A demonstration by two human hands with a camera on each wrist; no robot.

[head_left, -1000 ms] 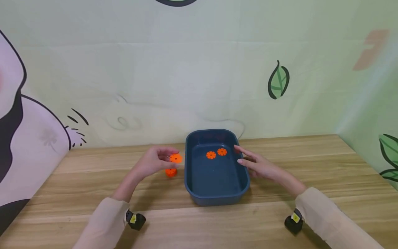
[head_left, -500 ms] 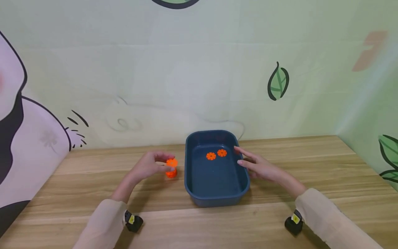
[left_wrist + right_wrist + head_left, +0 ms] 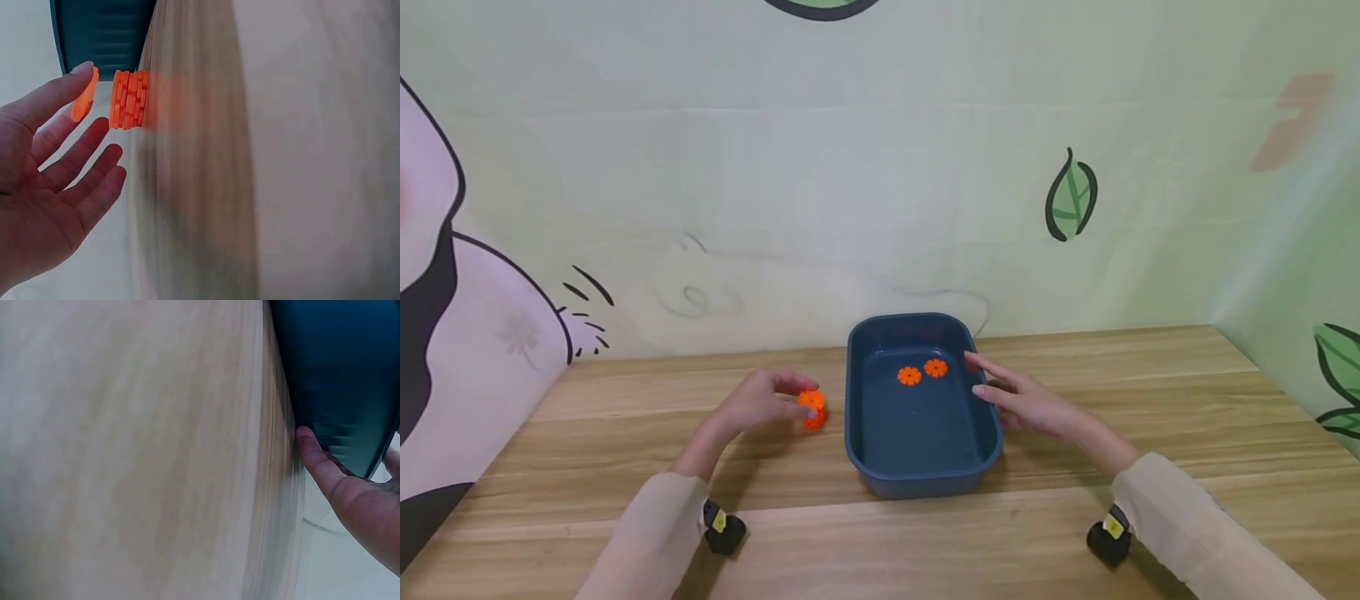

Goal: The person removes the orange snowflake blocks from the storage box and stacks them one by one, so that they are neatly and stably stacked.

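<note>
My left hand (image 3: 762, 402) pinches an orange notched disc (image 3: 85, 103) between thumb and index finger, the other fingers spread. Just below it in the head view is a short stack of orange discs (image 3: 129, 100), standing on the table left of the blue bin (image 3: 917, 486). A small gap separates the held disc from the stack in the left wrist view. Two more orange discs, a left one (image 3: 909, 376) and a right one (image 3: 936, 367), lie flat on the bin's floor. With fingers fairly straight, my right hand (image 3: 1030, 406) rests against the bin's right side, fingertips over the rim.
The wooden table (image 3: 925, 550) runs back to a printed wall cloth (image 3: 760, 208) right behind the bin. A black wrist camera (image 3: 725, 533) hangs under the left sleeve, another black camera (image 3: 1108, 543) under the right.
My left hand has moved slightly left and down with the pinched disc, from beside the bin's left rim to the stack. My right hand and the bin have stayed put.
</note>
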